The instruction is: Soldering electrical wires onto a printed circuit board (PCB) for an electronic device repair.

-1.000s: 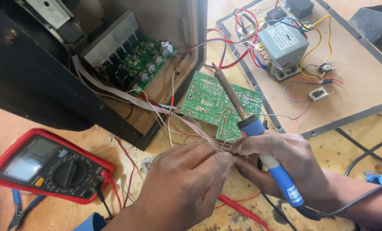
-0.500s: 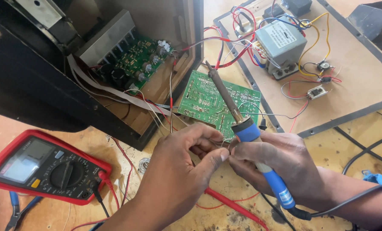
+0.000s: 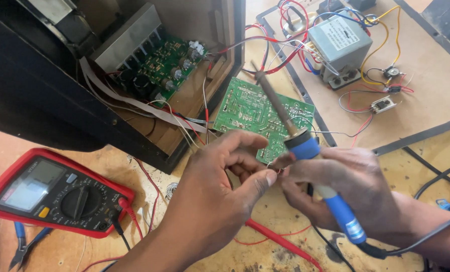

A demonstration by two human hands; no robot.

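Your right hand (image 3: pixel 351 189) grips a blue-handled soldering iron (image 3: pixel 305 166), fingers wrapped round the handle, its metal shaft angled up and away over the green circuit board (image 3: pixel 245 108). Your left hand (image 3: pixel 220 191) meets the right just below that board, thumb and forefinger pressed together, pinching a thin wire end (image 3: pixel 274 167) that the right fingertips also touch; the wire itself is too fine to follow far. The board lies tilted against the open wooden speaker cabinet (image 3: pixel 134 80), which holds a second green board with a heatsink. A red multimeter (image 3: pixel 49 194) lies to the left on the workbench (image 3: pixel 436 156), a grey transformer (image 3: pixel 338 45) sits beyond.
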